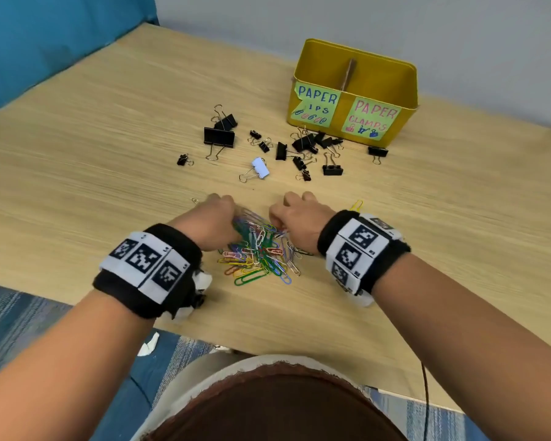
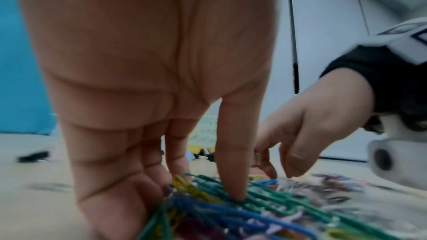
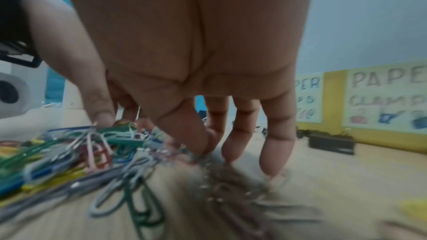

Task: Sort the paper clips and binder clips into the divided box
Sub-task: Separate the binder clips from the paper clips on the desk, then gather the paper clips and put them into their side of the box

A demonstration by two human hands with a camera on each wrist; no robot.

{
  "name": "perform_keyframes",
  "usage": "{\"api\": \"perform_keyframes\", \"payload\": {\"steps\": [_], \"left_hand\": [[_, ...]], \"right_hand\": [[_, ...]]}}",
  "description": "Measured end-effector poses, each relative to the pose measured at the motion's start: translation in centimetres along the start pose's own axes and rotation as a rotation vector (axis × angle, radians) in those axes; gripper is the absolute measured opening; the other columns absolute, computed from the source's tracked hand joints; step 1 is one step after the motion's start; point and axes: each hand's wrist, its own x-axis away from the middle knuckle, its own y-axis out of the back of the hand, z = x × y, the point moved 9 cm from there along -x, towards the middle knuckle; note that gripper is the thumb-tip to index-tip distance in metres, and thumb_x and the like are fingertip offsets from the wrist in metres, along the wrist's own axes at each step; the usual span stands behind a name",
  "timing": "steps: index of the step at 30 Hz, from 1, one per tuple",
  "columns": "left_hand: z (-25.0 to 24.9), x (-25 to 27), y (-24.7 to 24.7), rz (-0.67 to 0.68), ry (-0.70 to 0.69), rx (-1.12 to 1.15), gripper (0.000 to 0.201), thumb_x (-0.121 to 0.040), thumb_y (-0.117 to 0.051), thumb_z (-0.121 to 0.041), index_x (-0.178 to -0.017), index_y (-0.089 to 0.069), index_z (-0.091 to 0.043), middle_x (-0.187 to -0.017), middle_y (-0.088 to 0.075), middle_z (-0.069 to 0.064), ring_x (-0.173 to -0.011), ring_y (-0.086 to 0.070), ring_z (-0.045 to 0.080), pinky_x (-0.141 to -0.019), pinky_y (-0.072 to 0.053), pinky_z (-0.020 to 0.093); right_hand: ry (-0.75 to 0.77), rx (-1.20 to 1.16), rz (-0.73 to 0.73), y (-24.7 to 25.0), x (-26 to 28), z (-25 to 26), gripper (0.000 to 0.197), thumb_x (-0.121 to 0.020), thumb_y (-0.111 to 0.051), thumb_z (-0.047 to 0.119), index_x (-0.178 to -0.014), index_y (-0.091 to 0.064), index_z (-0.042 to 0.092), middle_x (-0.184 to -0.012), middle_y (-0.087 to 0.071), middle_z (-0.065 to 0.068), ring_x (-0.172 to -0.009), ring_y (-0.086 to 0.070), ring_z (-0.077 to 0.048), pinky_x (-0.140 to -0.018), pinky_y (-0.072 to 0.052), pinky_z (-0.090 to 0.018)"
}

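Wooden table carries everything. Yellow divided box sits at the far right, cardboard divider upright in the middle; front labels read "PAPER ..IPS" on the left half and "PAPER CLAMPS" on the right (corner of the left label is torn).

Binder clips are scattered on the table in front of and left of the box, mostly black, none visibly inside. Largest black one lies far left of the cluster; one white binder clip lies nearest the hands.

Paper clips, mixed colours, are heaped near the table's front edge, between the wrists. One yellow paper clip lies apart, just beyond the right wrist.

Left hand is at the pile's left side, fingers curled round a bunch of clips, thumb pressing on green ones. Right hand is at the pile's right side, thumb and forefinger pinched together at small clips; other fingers extended down to the table. Both wrists wear black bands with marker tags.
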Motion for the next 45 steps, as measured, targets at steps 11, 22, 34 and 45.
{"api": "perform_keyframes", "payload": {"steps": [11, 22, 34, 45], "left_hand": [[-2.7, 1.7, -2.2, 0.179, -0.083, -0.126, 0.092, -0.06, -0.084, -0.019, -0.134, -0.028, -0.023, -0.119, -0.03, 0.007, -0.088, -0.055, 0.027, -0.056, -0.047, 0.026], [-5.9, 0.5, -0.9, 0.069, -0.145, 0.046, 0.089, -0.066, -0.081, -0.013, -0.138, -0.03, -0.025, -0.138, -0.029, 0.011, -0.095, -0.06, 0.028, -0.08, -0.055, 0.035], [-8.1, 0.0, -3.0, -0.02, -0.294, -0.077, 0.061, -0.074, -0.074, -0.016, -0.126, -0.041, -0.009, -0.124, -0.045, 0.015, -0.11, -0.053, 0.032, -0.09, -0.046, 0.035], [-7.1, -1.9, -1.8, 0.015, -0.242, 0.271, 0.026, -0.087, -0.049, 0.004, -0.096, -0.053, -0.02, -0.095, -0.052, 0.01, -0.047, -0.057, 0.015, -0.043, -0.047, 0.025]], "right_hand": [[-0.65, -0.304, 0.099, -2.5, 9.9, -15.4, 0.078, -0.069, -0.073, 0.034, -0.135, -0.033, 0.026, -0.126, -0.037, -0.013, -0.106, -0.056, -0.038, -0.092, -0.05, -0.044], [-0.387, -0.516, -0.001, -1.9, 7.2, -8.1, 0.089, -0.07, -0.078, 0.023, -0.141, -0.025, 0.026, -0.133, -0.03, -0.012, -0.103, -0.054, -0.029, -0.082, -0.046, -0.029], [-0.346, -0.313, -0.087, -1.7, 4.1, -4.8, 0.072, -0.074, -0.072, 0.043, -0.132, -0.039, 0.016, -0.126, -0.042, -0.015, -0.116, -0.048, -0.036, -0.098, -0.043, -0.041], [-0.357, -0.8, -0.15, -0.6, 4.4, -8.3, 0.027, -0.085, -0.058, -0.005, -0.096, -0.069, 0.018, -0.105, -0.06, -0.012, -0.077, -0.069, -0.032, -0.081, -0.058, -0.044]]}}
